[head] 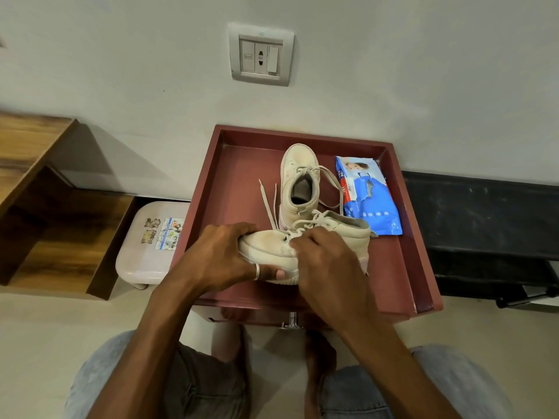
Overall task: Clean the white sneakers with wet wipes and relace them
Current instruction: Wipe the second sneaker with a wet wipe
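Two off-white sneakers sit on a dark red tray-topped table. The near sneaker lies sideways with its toe to the left. My left hand grips its toe, thumb under the sole. My right hand lies over the shoe's middle, its fingers pinching the lace at the eyelets. The far sneaker stands upright, toe toward the wall, its laces loose and trailing over the tray. A blue pack of wet wipes lies flat to the right of the far sneaker.
A small pale plastic stool with stickers stands left of the table. A wooden shelf unit is at far left. A wall socket is above. A dark bench runs along the right. My knees and feet are below the table.
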The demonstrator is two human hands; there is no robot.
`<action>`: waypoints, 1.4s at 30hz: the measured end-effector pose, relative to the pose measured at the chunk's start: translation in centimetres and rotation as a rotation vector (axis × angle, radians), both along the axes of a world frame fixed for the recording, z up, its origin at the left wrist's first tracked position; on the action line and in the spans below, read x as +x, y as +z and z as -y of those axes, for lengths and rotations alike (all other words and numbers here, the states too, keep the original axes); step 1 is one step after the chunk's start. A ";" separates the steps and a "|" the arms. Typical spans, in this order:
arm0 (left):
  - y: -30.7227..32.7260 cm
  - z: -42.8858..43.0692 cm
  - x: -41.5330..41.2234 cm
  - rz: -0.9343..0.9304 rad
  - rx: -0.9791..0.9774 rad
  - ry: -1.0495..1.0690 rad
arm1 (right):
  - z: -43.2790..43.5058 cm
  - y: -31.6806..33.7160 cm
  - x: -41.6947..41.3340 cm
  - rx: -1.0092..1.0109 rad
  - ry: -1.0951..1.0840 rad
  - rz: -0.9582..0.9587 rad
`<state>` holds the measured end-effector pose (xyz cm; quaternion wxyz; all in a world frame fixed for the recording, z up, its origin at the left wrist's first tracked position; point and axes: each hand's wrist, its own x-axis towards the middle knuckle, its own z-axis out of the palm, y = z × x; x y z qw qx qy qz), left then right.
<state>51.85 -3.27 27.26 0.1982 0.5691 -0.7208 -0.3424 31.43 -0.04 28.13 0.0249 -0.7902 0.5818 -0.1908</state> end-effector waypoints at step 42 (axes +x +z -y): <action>-0.1 0.4 2.4 -0.090 0.329 -0.124 | 2.0 -1.0 -6.7 0.077 -0.384 0.210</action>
